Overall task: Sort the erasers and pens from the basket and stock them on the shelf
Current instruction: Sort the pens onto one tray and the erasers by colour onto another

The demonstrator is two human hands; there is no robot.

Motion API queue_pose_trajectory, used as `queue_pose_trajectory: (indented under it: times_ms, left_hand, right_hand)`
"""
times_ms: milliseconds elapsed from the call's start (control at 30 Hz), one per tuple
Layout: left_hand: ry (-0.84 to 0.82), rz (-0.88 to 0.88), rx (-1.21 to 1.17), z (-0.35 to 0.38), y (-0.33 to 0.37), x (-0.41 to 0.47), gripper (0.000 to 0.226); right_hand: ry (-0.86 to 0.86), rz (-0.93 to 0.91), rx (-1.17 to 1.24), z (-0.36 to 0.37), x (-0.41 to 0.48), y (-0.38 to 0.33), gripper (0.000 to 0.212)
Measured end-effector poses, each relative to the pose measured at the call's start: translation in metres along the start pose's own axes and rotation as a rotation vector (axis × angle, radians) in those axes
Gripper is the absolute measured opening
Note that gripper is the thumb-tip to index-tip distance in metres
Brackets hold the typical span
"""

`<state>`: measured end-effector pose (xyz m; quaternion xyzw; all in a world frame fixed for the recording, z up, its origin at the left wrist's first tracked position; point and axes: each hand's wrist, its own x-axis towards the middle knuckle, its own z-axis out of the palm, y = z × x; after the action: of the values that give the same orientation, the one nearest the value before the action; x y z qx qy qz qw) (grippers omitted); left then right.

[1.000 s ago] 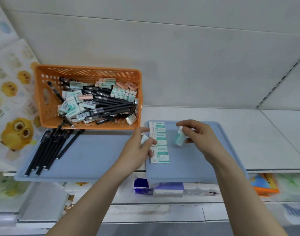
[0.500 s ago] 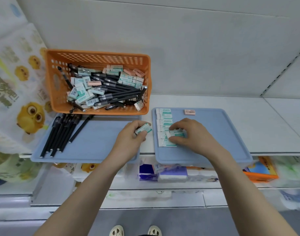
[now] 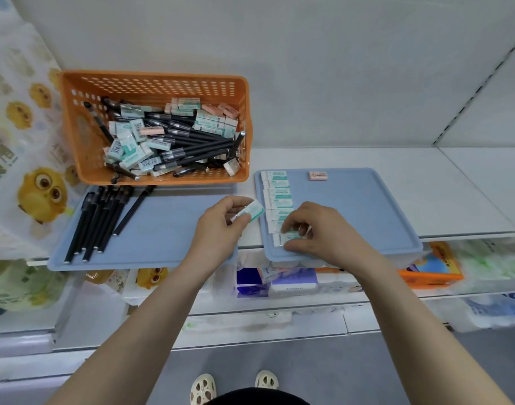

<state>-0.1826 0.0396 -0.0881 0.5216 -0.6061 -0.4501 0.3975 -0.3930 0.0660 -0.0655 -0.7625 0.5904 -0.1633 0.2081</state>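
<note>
An orange basket (image 3: pixel 75 133) on the white shelf holds mixed black pens and green-white erasers. The left blue tray (image 3: pixel 162 238) carries a row of black pens (image 3: pixel 98 220). The right blue tray (image 3: pixel 367 211) has a column of green-white erasers (image 3: pixel 276 197) along its left side and one pink eraser (image 3: pixel 318 175) at the back. My left hand (image 3: pixel 221 226) pinches a green-white eraser (image 3: pixel 250 211) above the gap between the trays. My right hand (image 3: pixel 317 232) pinches another eraser (image 3: pixel 289 237) at the near end of the column, on the tray.
The white shelf (image 3: pixel 396 176) stretches to the right of the trays. A printed owl bag (image 3: pixel 31 171) hangs at the left. Packaged goods (image 3: pixel 431 264) fill the shelf below. My feet (image 3: pixel 232 387) show on the grey floor.
My right hand has brought its eraser down from mid-air to the near end of the column. My left hand has kept its eraser beside the tray. The camera tilted downward.
</note>
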Motion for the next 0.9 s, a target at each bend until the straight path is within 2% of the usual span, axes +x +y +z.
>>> queue_pose_trajectory:
  times_ms: [133,200,300,400,500,600,667,800,900]
  left_hand:
    - [-0.035,0.004,-0.026,0.001,-0.001,0.002,0.032]
    - [-0.043,-0.003,-0.054,0.004,0.002,0.004,0.032]
    - [-0.087,0.030,-0.113,0.012,0.009,0.009,0.032]
    - [-0.106,0.084,-0.002,0.018,0.014,0.016,0.037]
    - [-0.128,0.165,0.364,0.025,0.013,0.021,0.045]
    - [-0.158,0.274,0.626,0.035,0.014,0.027,0.048]
    - [-0.160,0.294,0.708,0.040,0.014,0.031,0.047]
    - [-0.118,0.310,0.817,0.044,0.005,0.032,0.046]
    - [-0.086,0.338,0.836,0.047,-0.001,0.030,0.044]
  right_hand:
    - [0.061,0.027,0.064,-0.003,0.002,0.002,0.021]
    - [0.121,0.071,0.275,-0.006,0.004,-0.003,0.019]
    - [0.080,0.114,0.650,-0.007,0.012,-0.012,0.022]
    - [0.177,0.180,0.719,-0.010,0.024,-0.002,0.021]
    - [0.357,0.295,0.629,-0.020,0.044,0.023,0.021]
    - [0.345,0.330,0.603,-0.023,0.072,0.035,0.018]
    - [0.284,0.292,0.558,-0.019,0.090,0.033,0.018]
    - [0.163,0.195,0.132,-0.011,0.113,0.039,0.027]
    - [0.166,0.126,0.068,-0.007,0.117,0.043,0.028]
